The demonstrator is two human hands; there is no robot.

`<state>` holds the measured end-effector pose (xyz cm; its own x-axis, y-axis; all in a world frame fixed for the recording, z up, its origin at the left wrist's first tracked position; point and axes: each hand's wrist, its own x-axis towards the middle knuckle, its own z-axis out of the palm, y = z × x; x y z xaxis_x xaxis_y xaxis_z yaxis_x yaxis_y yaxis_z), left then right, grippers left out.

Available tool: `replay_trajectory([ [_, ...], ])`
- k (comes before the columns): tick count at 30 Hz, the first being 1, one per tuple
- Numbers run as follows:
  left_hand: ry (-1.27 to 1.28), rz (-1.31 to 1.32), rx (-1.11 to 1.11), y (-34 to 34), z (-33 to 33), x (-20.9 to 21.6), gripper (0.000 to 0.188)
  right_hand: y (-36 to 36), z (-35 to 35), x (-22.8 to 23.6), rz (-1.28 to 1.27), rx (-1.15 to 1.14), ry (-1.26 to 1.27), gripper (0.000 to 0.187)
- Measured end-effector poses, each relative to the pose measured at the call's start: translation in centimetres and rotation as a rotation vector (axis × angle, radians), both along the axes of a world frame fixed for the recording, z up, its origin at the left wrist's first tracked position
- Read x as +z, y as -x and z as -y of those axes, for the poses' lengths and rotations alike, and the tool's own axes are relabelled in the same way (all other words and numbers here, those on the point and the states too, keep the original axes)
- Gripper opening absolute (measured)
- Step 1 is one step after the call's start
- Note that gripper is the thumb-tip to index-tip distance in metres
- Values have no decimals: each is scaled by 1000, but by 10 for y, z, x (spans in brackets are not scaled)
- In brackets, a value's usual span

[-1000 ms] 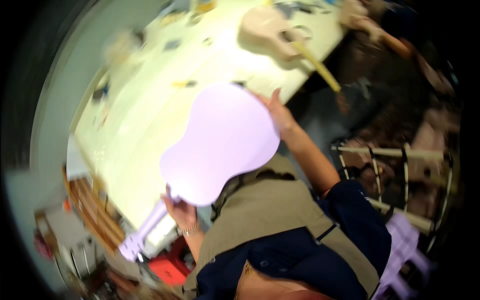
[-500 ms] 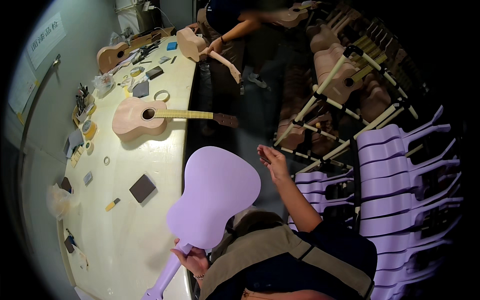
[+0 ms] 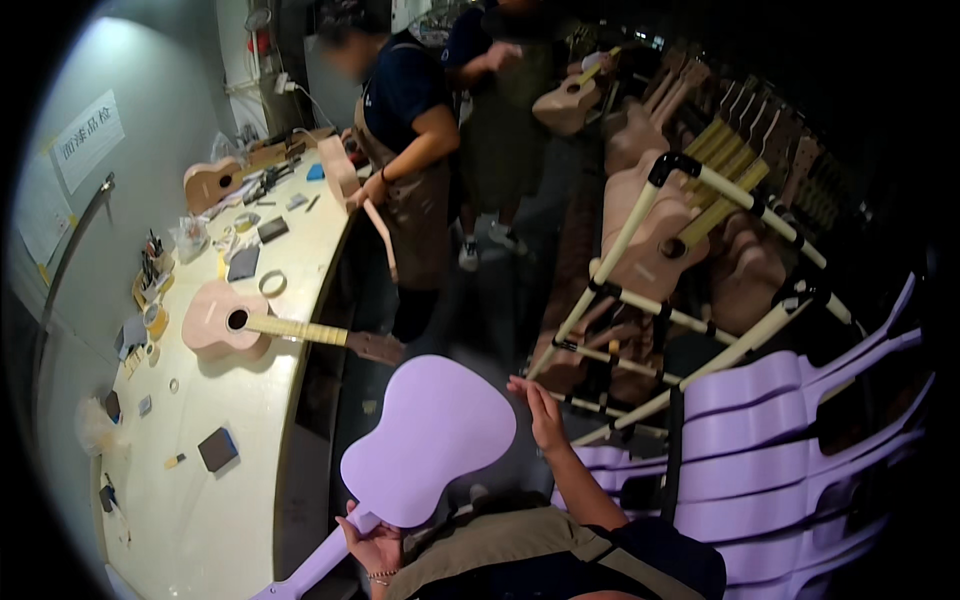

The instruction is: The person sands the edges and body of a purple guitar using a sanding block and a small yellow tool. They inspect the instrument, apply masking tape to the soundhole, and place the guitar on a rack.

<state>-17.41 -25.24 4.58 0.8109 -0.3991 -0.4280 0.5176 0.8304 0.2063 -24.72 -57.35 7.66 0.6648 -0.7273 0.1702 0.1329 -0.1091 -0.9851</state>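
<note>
A lilac-painted ukulele [image 3: 430, 435] is held in front of me with its smooth back showing. Its neck slants down to the lower left. My left hand [image 3: 372, 545] grips it where the neck meets the body. At the body's upper right edge, my right hand [image 3: 540, 415] is raised with its fingers stretched out and nothing held in them. Whether those fingertips touch the rim, I cannot tell.
The long pale workbench [image 3: 240, 510] on the left carries a bare-wood ukulele [image 3: 225, 325], a dark sanding block [image 3: 218, 450] and tape rolls. Several lilac ukuleles [image 3: 740, 455] hang at right beside a pipe rack [image 3: 625, 215]. A co-worker [image 3: 410, 140] stands at the bench's far end.
The view has swung toward the right, so the bench sits further left. My right hand's fingers have straightened near the lilac ukulele's edge. The co-worker shows more fully.
</note>
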Motion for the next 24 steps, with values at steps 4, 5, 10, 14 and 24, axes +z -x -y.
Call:
replay_trajectory([
  [4, -106, -37, 76, 16, 47, 17, 38, 15, 37, 15, -104, -47, -39, 36],
  [5, -106, -8, 52, 18, 53, 19, 38, 15, 45, 18, -106, -37, 8, 35],
  [10, -161, -23, 27, 15, 64, 23, 39, 6, 51, 52, -206, -52, 578, 32],
  [14, -129, -21, 22, 7, 71, 16, 40, 0, 35, 49, -202, -44, 637, 28],
  [24, -94, -46, 10, -16, 52, 11, 45, -23, 14, 40, -240, 17, 583, 26],
])
